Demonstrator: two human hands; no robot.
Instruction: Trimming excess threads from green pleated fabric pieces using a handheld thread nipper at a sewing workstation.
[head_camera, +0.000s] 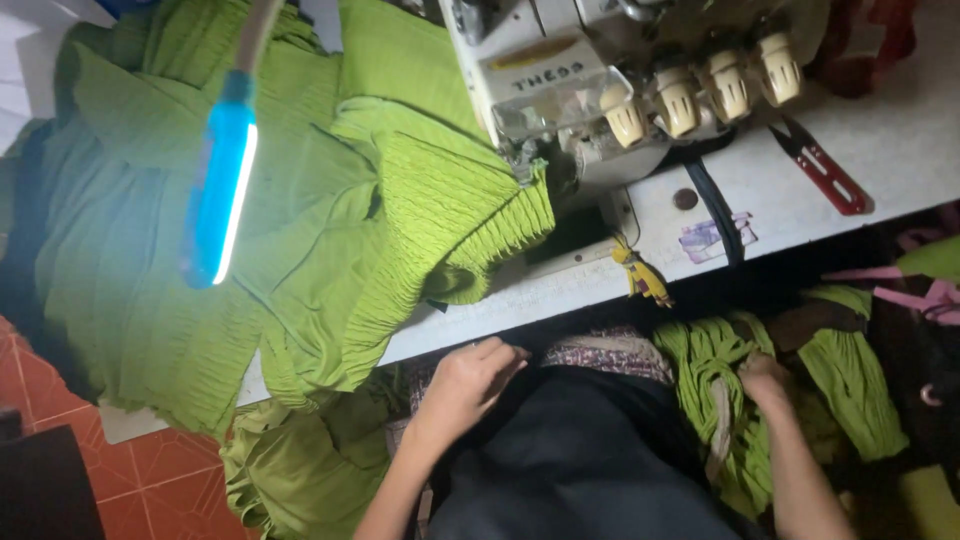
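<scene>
Head view: right hand grips green fabric strips in the lap; left hand, fingers loosely curled and holding nothing, lies below the crinkled green garment.

Your left hand rests in your lap just below the table's edge, fingers curled loosely on the dark cloth there, holding nothing you can make out. Your right hand is sunk into a bundle of green fabric strips beside your lap, fingers closed around part of it. On the white table above, a large piece of pleated green fabric spreads to the left and runs under the foot of the overlock sewing machine. A blue lamp glows over the fabric. Red-handled snips lie on the table to the machine's right, well apart from both hands.
</scene>
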